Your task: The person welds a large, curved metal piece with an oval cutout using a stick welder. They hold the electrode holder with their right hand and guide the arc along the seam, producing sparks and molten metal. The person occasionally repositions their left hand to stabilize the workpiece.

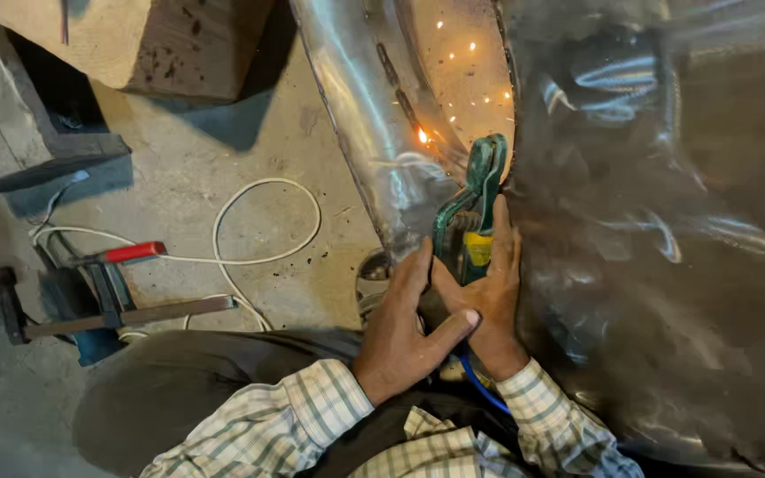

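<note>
A green grinder (pixel 471 212) sits centre, its far end sparking against a curved steel sheet (pixel 374 124). The left hand (pixel 405 323) and right hand (pixel 493 301) both grip its body. A red-handled clamp (pixel 108 283) and white cable (pixel 223 239) lie left on the floor

Dusty concrete floor (pixel 223 168) with a white cable (pixel 263 257), a clamp (pixel 108 292) and a wooden block (pixel 143 40).

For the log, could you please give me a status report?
Left hand and right hand grip green angle grinder. Sparks on shiny curved metal sheet. Nothing blocking.
</note>
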